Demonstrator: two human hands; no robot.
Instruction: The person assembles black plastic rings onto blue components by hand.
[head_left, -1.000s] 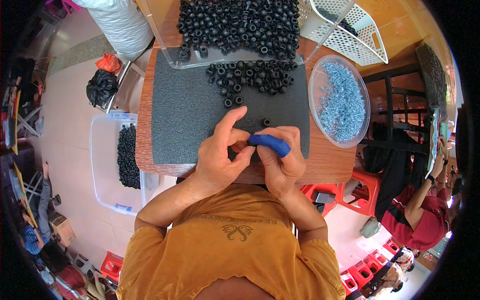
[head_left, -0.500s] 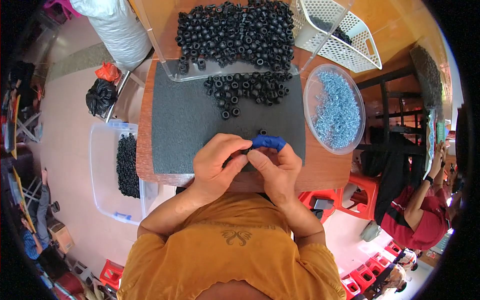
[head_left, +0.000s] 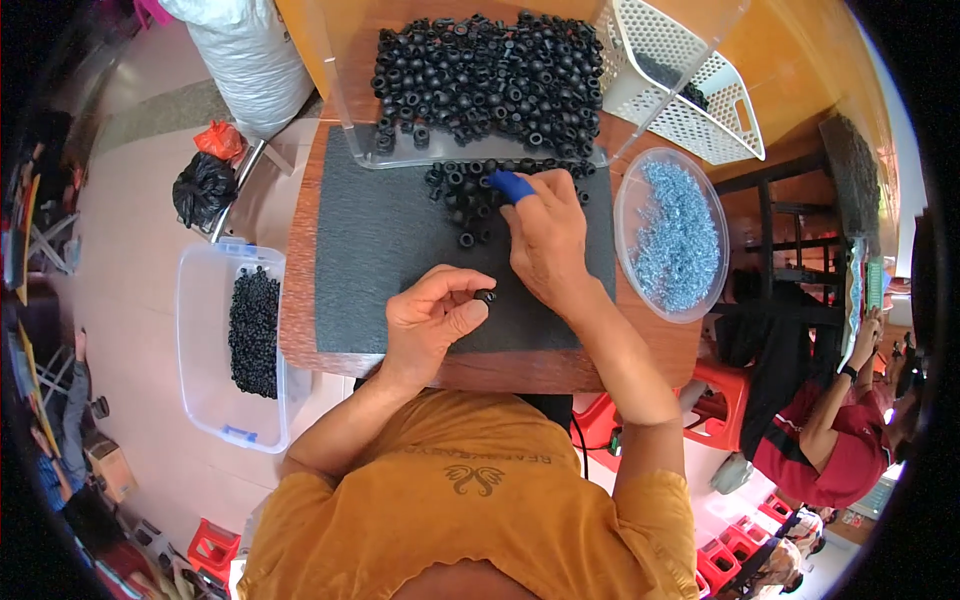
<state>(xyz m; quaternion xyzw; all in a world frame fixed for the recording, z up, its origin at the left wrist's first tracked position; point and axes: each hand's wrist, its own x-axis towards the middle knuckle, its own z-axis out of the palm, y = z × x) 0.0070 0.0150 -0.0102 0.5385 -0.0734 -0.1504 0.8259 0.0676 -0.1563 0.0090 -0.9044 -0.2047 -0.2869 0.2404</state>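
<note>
Left hand (head_left: 432, 318) curled, thumb and forefinger pinched on one small black ring (head_left: 487, 296): round, dark, rubbery-looking, with a centre hole, held just above the grey mat (head_left: 390, 235). Right hand (head_left: 548, 243) stretched forward, palm down, fingers loosely spread. Its forefinger wears a blue fingertip cover (head_left: 511, 186), which touches the loose rings (head_left: 465, 195) scattered at the mat's far edge. Cannot tell whether that hand grips any. The loose rings match the held one: black, short, tube-like, some lying flat, some on edge. A bigger heap of the same fills the clear tray (head_left: 480, 75) beyond the mat. On the right of the wooden counter (head_left: 300, 250), a clear round bowl (head_left: 672, 232) of small pale-blue metal bits. On the floor to the left, a clear bin (head_left: 232, 350) with more black pieces.
</note>
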